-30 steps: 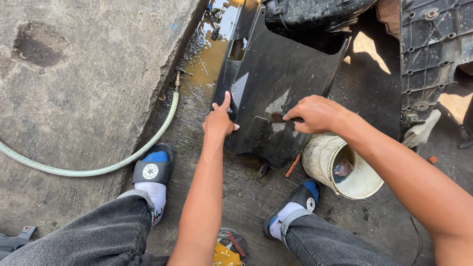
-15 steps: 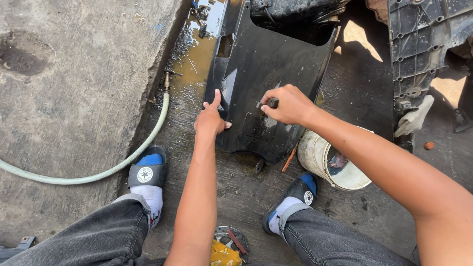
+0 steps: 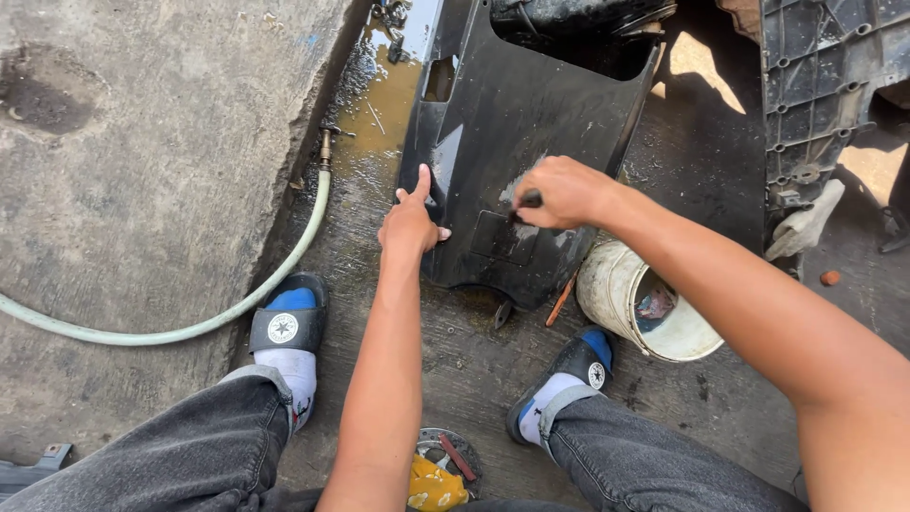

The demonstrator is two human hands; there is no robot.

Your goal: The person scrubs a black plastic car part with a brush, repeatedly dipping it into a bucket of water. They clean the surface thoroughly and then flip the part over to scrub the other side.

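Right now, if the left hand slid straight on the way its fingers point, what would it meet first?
The left hand points up along the edge of the black plastic panel. First it would likely meet the panel's cut-out hole; depth is unclear.

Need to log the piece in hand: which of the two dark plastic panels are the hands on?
The smooth black panel at centre: the left hand presses its left edge, the right hand rubs its wet face. The ribbed grey panel on the right lies untouched.

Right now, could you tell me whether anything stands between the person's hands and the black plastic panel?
Nothing visible does. The left hand rests flat on the black panel at its left edge, and the right hand presses a small dark tool onto its face.
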